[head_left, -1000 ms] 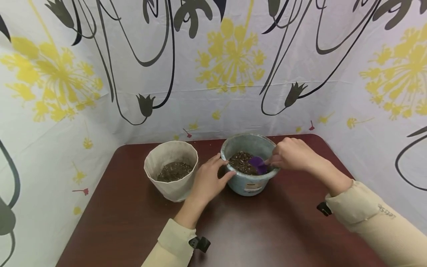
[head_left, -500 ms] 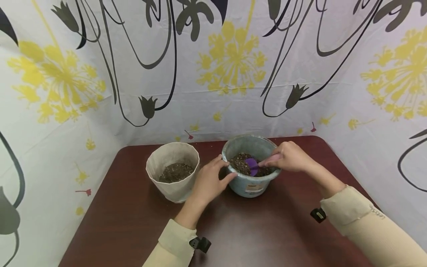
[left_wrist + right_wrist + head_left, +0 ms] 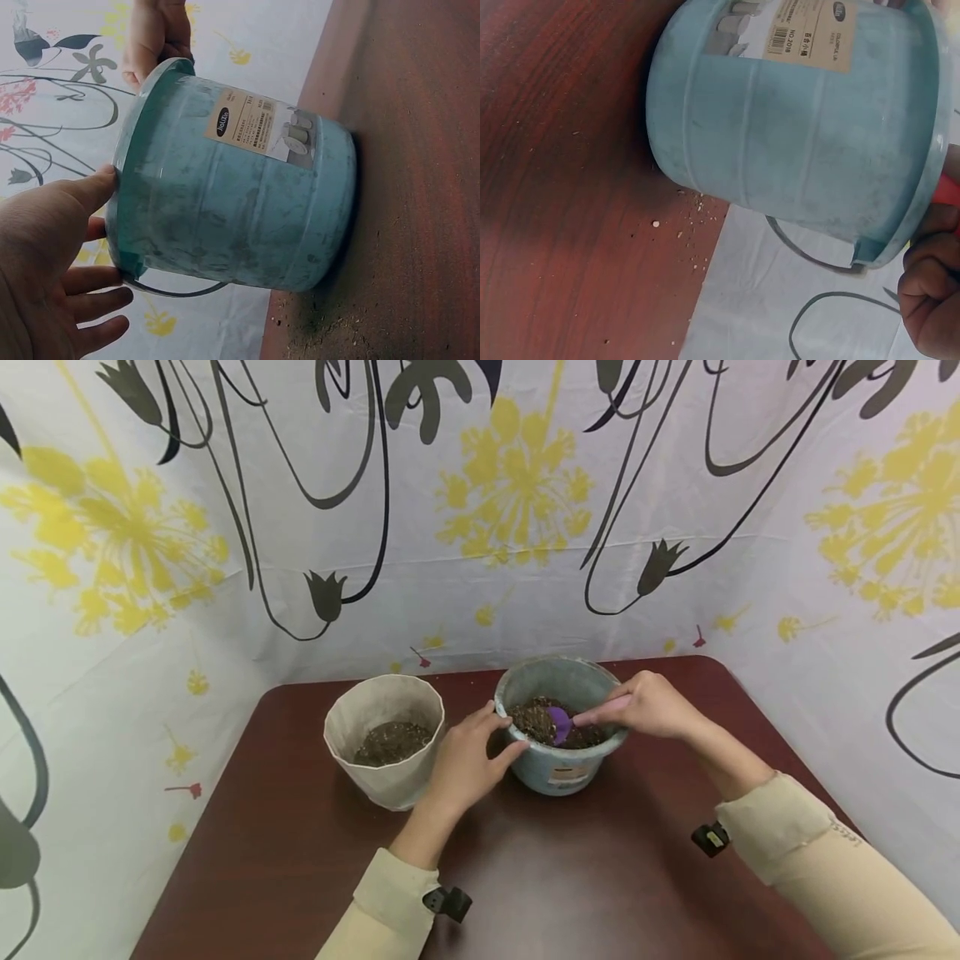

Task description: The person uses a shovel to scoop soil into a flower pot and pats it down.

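Observation:
A blue-green bucket (image 3: 558, 774), paper label on its side, stands on the table with dark potting soil (image 3: 532, 720) inside. My right hand (image 3: 656, 706) grips the pink handle of a small hand trowel (image 3: 559, 725) over the bucket's right rim. Its purple blade is partly sunk in the soil. My left hand (image 3: 467, 758) touches the bucket's left front rim with thumb and fingertips, its other fingers spread loosely outside, as the left wrist view shows. Left of the bucket stands a white faceted plant pot (image 3: 390, 785), with a lower layer of soil (image 3: 392, 743).
The dark red-brown table (image 3: 525, 877) ends at a patterned white cloth (image 3: 480, 593) behind and at both sides. Crumbs of soil (image 3: 337, 334) lie on the table beside the bucket. A thin bucket handle (image 3: 802, 251) hangs down at the bucket's far side.
The trowel's blade has moved left through the soil, and more of its pink handle shows. My left hand stays at the bucket's rim.

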`<state>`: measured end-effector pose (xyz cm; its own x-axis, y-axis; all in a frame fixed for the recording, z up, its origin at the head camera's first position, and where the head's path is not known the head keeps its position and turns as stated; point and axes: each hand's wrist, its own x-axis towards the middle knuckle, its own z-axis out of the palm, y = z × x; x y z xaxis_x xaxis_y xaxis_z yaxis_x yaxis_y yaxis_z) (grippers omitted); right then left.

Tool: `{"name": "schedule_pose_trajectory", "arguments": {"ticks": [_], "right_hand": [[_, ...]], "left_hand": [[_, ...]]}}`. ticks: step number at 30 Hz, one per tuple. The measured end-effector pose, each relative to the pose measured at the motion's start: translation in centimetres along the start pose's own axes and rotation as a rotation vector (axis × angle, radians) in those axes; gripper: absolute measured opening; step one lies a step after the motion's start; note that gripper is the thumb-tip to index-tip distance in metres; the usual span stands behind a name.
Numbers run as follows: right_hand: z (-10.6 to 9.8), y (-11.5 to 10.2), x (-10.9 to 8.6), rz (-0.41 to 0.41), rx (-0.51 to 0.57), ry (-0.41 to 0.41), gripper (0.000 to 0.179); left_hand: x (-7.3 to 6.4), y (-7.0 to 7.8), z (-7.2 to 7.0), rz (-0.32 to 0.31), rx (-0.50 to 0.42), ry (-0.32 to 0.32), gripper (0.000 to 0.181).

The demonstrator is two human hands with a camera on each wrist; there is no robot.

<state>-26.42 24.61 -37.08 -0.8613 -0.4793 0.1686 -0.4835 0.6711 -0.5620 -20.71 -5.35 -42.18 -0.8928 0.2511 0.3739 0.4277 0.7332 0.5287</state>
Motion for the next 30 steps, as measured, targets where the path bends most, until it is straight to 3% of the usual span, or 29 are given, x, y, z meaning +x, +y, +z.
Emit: {"name": "schedule_pose_trajectory", "arguments": {"ticks": [4,10,17,30], "right_hand": [[-0.3,0.3,-0.3,0.103,0.070,-0.002,0.013],[-0.6,0.6,-1.0,0.187,0.163,0.008,0.021],[-0.7,1.0,-1.5,0.188,0.182,0.049,0.023],[-1.6,1.7,-3.0,0.252,0.214,0.126,0.022]], "left_hand": [[0.0,0.0,0.0,0.003,0.012,0.010,0.048],[0.0,0.1,0.1,-0.003,0.018,0.012,0.048],[0.0,0.2,0.0,-0.018,0.029,0.002,0.048],[-0.2,-0.2,0.9,0.001,0.020,0.055,0.047]]}}
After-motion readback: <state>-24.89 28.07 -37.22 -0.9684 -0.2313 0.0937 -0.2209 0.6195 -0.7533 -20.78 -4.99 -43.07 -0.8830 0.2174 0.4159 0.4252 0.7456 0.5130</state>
